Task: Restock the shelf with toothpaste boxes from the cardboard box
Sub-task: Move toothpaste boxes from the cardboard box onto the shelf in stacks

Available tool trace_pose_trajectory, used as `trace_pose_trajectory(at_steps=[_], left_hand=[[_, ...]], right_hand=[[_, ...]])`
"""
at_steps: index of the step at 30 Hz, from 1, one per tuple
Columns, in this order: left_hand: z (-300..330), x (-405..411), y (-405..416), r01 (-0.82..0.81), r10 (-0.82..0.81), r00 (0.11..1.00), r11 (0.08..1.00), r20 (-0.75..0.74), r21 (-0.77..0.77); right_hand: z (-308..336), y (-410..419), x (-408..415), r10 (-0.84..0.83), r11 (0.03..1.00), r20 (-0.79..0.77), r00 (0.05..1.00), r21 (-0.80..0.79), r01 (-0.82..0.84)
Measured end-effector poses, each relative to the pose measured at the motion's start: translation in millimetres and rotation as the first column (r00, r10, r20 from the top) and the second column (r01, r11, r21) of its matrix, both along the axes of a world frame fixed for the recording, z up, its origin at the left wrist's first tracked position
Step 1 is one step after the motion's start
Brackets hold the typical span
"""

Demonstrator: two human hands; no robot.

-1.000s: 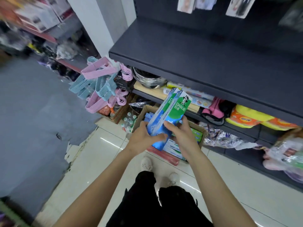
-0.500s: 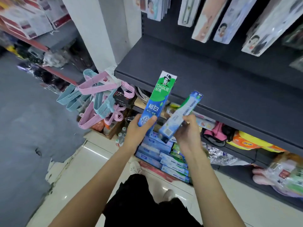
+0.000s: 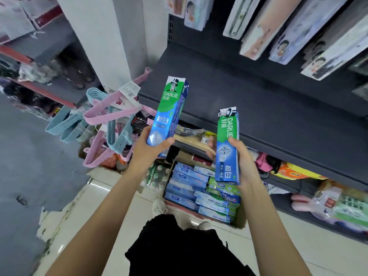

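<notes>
My left hand (image 3: 148, 150) and right hand (image 3: 244, 164) each grip one upright Darlie toothpaste box, left box (image 3: 169, 112), right box (image 3: 227, 146), before the dark shelf (image 3: 258, 108), above the stocked cardboard box (image 3: 238, 220).

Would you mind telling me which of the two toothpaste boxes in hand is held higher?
The toothpaste box in the left hand: its top reaches above the dark shelf's front edge, while the one in the right hand sits lower.

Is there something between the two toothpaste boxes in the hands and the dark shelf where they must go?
Nothing visible blocks them. The left hand and right hand hold Darlie toothpaste boxes upright before the dark shelf, whose top looks bare here.
</notes>
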State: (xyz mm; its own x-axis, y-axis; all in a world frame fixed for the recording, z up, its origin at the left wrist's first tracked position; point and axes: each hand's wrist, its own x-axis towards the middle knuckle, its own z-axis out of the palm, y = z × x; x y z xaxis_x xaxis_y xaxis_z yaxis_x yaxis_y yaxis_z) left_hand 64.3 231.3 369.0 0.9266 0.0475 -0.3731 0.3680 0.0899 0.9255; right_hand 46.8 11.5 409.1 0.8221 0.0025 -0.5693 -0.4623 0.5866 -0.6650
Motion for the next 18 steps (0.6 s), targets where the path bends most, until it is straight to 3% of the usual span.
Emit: trace_pose_trajectory(at_steps=[3,5,6,8,10,12,15,18], left_hand=[[-4,-1,4,-0.038,0.038,0.999,0.996,-0.009,-0.080],[-8,3,10,-0.058,0.052,0.997,0.991,-0.048,-0.120],[-7,7,14,-0.066,0.056,0.996,0.988,-0.073,-0.138],[-7,20,24,-0.092,0.071,0.990,0.981,-0.123,-0.171],[-10,38,36,-0.088,0.067,0.989,0.982,-0.129,-0.168],[-13,58,48,-0.073,0.057,0.993,0.984,-0.102,-0.161],[-25,90,58,-0.141,0.132,0.989,0.977,-0.063,-0.161],[-29,119,59,-0.218,0.211,0.976,0.896,-0.061,-0.387]], right_hand=[[-7,-3,2,0.116,0.946,-0.075,0.990,-0.294,-0.133],[-9,-6,13,0.254,0.803,-0.083,0.964,-0.537,-0.258],[-8,-8,23,0.357,0.660,-0.070,0.932,-0.686,-0.305],[-4,-9,55,0.580,0.210,-0.102,0.809,-0.940,-0.269],[1,-4,96,0.659,-0.155,-0.186,0.728,-0.982,-0.110],[1,5,142,0.684,-0.349,-0.220,0.695,-0.936,0.048],[-17,22,219,0.706,-0.445,-0.207,0.677,-0.874,0.197],[-41,37,287,0.664,-0.545,-0.231,0.711,-0.800,0.249]])
